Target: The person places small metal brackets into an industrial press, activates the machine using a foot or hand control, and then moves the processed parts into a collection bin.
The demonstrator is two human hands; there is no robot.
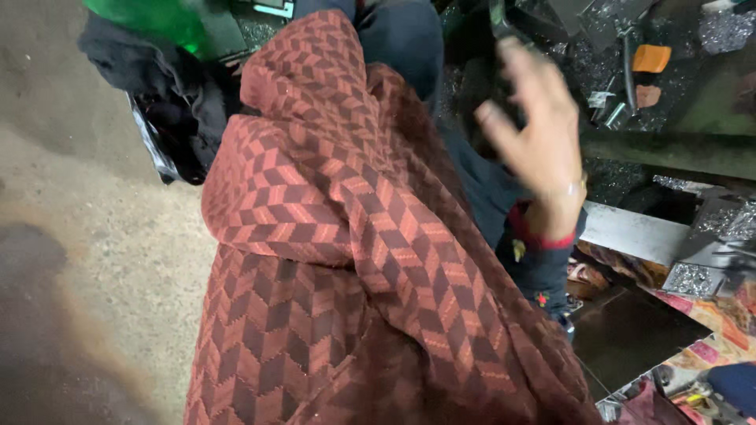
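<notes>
- The right hand [535, 130] is raised at the far right, fingers spread and loosely curled, with a dark object [498, 24] at its fingertips; whether it grips it I cannot tell.
- A thin bangle [568, 189] circles that wrist, above a red-trimmed dark cuff [543, 236].
- The left hand is out of view.
- A rust-red zigzag-patterned shawl [346, 260] fills the middle.
- Far right, metal shavings [693, 279] and an orange block [651, 57] lie on the dark machine table [669, 149].
- Left is bare concrete floor [87, 260]; dark cloth [165, 86] lies at far left.
</notes>
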